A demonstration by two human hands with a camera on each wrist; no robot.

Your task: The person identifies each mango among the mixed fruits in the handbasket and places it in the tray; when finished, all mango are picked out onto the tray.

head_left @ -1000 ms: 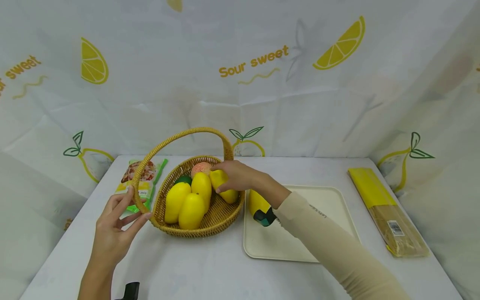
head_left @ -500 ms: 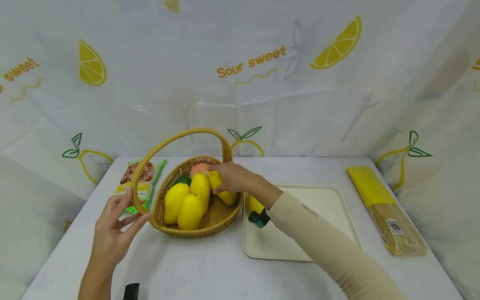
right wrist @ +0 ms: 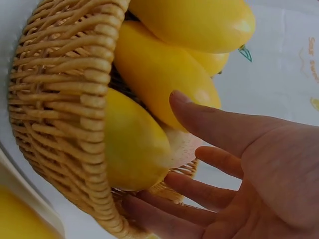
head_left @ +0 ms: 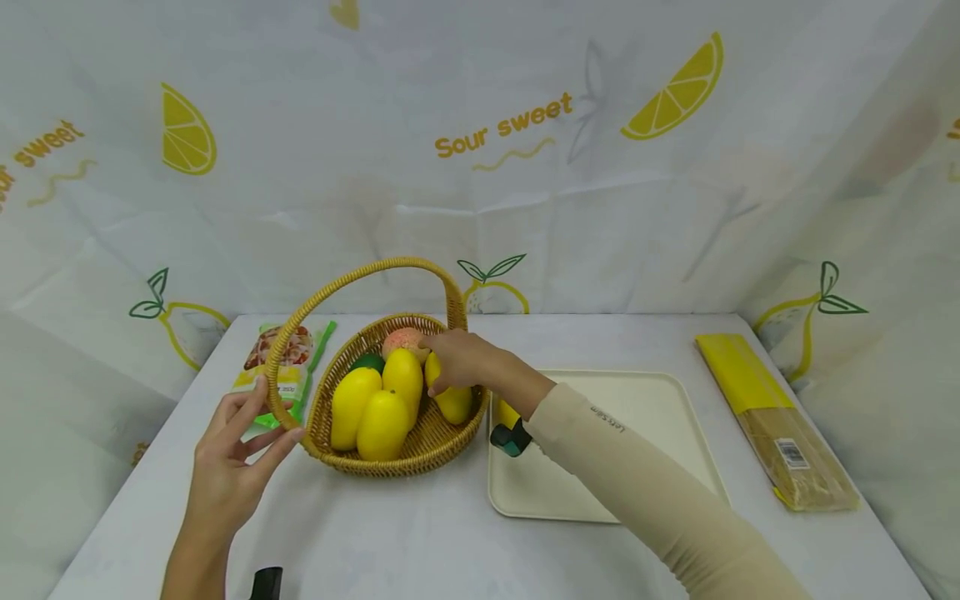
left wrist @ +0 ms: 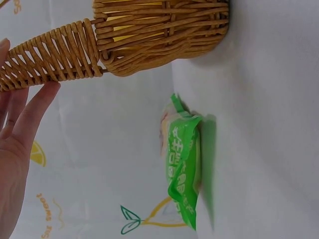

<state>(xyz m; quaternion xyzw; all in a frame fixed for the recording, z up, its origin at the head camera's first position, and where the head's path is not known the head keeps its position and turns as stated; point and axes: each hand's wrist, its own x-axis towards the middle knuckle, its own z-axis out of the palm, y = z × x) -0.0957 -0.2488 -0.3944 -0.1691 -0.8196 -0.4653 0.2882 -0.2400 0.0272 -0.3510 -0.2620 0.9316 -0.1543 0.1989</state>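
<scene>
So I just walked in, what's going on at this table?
A person is working at a wicker basket. The left-hand grip holds its handle low down; the right-hand grip is inside, loosely open at the rightmost yellow fruit, though actual contact is hard to tell. Three more yellow fruits, a pinkish round fruit and something dark green share the basket. Another yellow fruit lies on the tray, partly behind the right arm in the head view.
</scene>
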